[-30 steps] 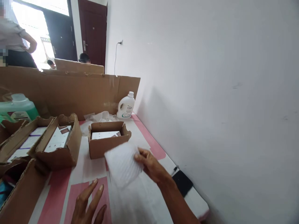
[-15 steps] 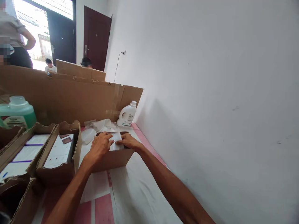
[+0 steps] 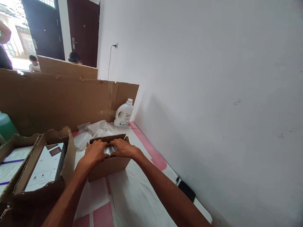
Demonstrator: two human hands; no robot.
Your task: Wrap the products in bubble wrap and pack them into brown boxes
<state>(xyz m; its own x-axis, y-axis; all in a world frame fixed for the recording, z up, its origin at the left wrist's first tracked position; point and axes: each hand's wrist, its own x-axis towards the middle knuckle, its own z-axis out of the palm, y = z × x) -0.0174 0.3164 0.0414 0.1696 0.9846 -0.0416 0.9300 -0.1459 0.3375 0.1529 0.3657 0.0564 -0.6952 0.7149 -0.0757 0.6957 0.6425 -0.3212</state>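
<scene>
As left hand [image 3: 96, 151] and right hand [image 3: 123, 148] closely flank plastic wrap [image 3: 110, 150] in the lower-centre box [image 3: 109, 169], we cannot tell their grip.

Small carton [image 3: 109, 170]: top open, though the left hand [image 3: 96, 150] and right hand [image 3: 121, 148] covered most of its mouth; only a narrow gap between them showed, with clear plastic [image 3: 110, 150] in it. Far side: crumpled bubble wrap [image 3: 94, 130] and white jug [image 3: 124, 114] obstructed, cardboard panel [image 3: 59, 101] upright behind. Left: neighbouring carton [image 3: 69, 159] stood near, leaving a slim lane. Right: a strip of tablecloth [image 3: 142, 189] ran toward the wall [image 3: 201, 94], right forearm [image 3: 161, 186] crossing over it. Near side: widest approach, between the forearms.
</scene>
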